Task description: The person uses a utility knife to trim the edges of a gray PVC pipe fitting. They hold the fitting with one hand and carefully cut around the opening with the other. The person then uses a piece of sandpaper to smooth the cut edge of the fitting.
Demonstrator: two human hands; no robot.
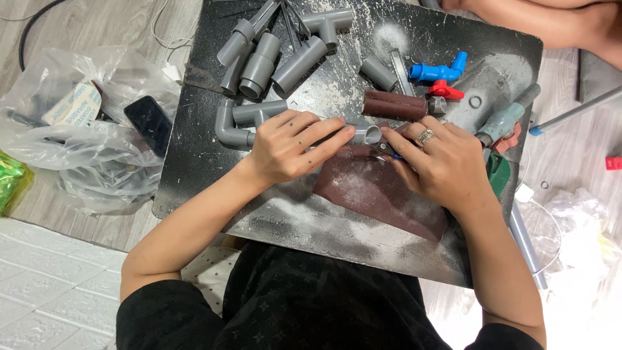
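Note:
My left hand [289, 146] grips a short grey plastic pipe piece [370, 135] over a dark work board [214, 162]. Its open end faces right. My right hand [435, 163], with a ring on one finger, closes around a small tool at the pipe's mouth; most of the tool is hidden by the fingers. A brown sheet of sandpaper [372, 191], dusted white, lies under both hands.
Grey pipe fittings, among them an elbow [228, 129] and a tee [327, 23], are heaped at the board's far side. A sandpaper roll [393, 104], a blue tap [437, 70] and a red handle [446, 89] lie nearby. Plastic bags [78, 129] and a phone [149, 123] sit left. Another person's arm [551, 19] shows top right.

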